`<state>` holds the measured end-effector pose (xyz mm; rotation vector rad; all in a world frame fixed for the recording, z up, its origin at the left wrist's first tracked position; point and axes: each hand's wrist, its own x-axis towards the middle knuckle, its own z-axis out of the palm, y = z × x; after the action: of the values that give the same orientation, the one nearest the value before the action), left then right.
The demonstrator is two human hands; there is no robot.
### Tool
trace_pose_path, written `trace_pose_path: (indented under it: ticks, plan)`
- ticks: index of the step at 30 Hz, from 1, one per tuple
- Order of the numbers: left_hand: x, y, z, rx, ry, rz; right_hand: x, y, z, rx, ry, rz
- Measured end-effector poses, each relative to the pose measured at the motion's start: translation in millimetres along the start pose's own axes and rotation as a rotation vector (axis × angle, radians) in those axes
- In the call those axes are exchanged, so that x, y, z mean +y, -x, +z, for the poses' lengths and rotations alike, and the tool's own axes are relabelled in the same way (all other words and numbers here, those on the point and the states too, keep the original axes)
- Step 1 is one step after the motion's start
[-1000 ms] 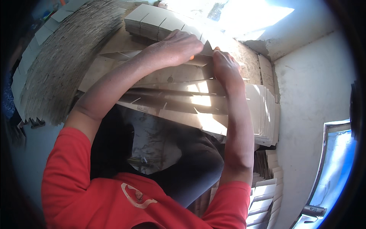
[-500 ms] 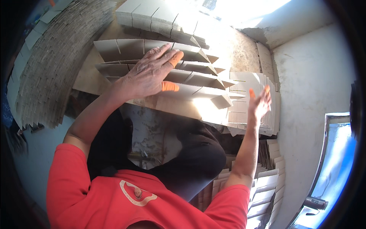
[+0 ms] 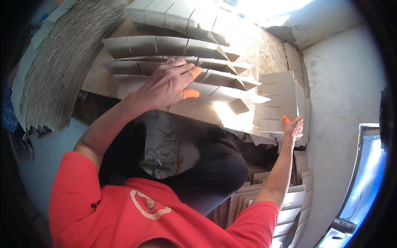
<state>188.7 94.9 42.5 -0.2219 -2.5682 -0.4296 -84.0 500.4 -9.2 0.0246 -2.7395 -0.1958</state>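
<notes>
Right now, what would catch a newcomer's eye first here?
Probably the left hand, with orange fingertip covers, lying flat on a lattice of slotted cardboard dividers at top centre. To the right, the right hand touches a stack of flat cardboard pieces, and a big fan of cardboard sheets fills the left.

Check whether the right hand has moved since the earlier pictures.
Yes. The right hand left the slotted cardboard strips under the left hand and swung out right, to the stack of cardboard pieces.

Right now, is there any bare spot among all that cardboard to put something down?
Little. A bare wooden strip lies between the big stack and the slotted strips under the left hand. By the right hand, cardboard stacks crowd everything.
</notes>
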Motion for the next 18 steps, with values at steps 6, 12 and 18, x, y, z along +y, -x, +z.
trace_pose_path:
  ticks: [6, 12, 18]
  plan:
    - [-11.7, 16.7, 14.9, -0.124, 0.091, -0.035, 10.9, -22.8, -55.7, 0.092, -0.775, -0.276]
    - [-7.6, 23.2, 19.1, -0.075, 0.109, -0.044, -26.1, -23.8, -147.2, 0.191, -0.764, -0.215]
    - [-14.8, 24.1, 23.2, -0.071, 0.086, -0.074, -5.8, -33.8, -67.0, 0.196, -0.592, -0.132]
